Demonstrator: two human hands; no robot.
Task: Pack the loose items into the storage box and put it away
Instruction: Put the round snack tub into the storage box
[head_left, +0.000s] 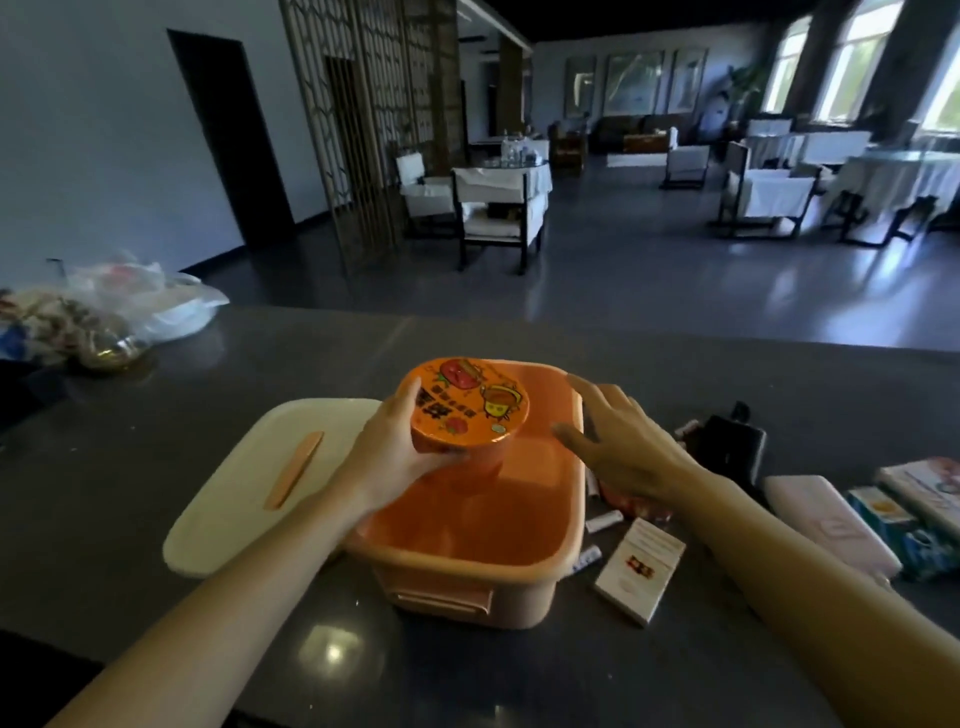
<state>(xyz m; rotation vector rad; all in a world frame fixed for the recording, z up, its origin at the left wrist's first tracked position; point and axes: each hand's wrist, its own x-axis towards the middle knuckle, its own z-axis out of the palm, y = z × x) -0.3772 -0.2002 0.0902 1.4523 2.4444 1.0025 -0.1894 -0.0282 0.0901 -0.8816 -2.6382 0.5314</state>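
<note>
- Head view: left grip (395, 452) wraps its fingers round the rim and side of a noodle cup (467, 405), thumb on the near edge.
- Cup: round, tapered, glossy orange printed foil top, tilted toward the camera. It hangs over the far left part of the storage box (519, 561); can't tell if its base touches the box floor.
- Box: smooth peach-orange plastic, rounded corners, open top, moulded handle on the near wall. It stands mid-counter.
- Right grip (618, 452) holds nothing: fingers spread and straight, over the box's right rim. Contact with the rim unclear.
- Lid (249, 483): flat cream plastic with rounded corners and a peach strip handle, lying just left of the box.
- Counter (311, 649): dark, polished, reflective. Bare stretches in front of the box and beyond the lid.
- Right of the box, crowded: small tubes (604, 520), flat white carton (640, 569), black pouch (727, 447), soft pink case (826, 519).
- Crinkled plastic bags (130, 306) at the far left edge, well apart.
</note>
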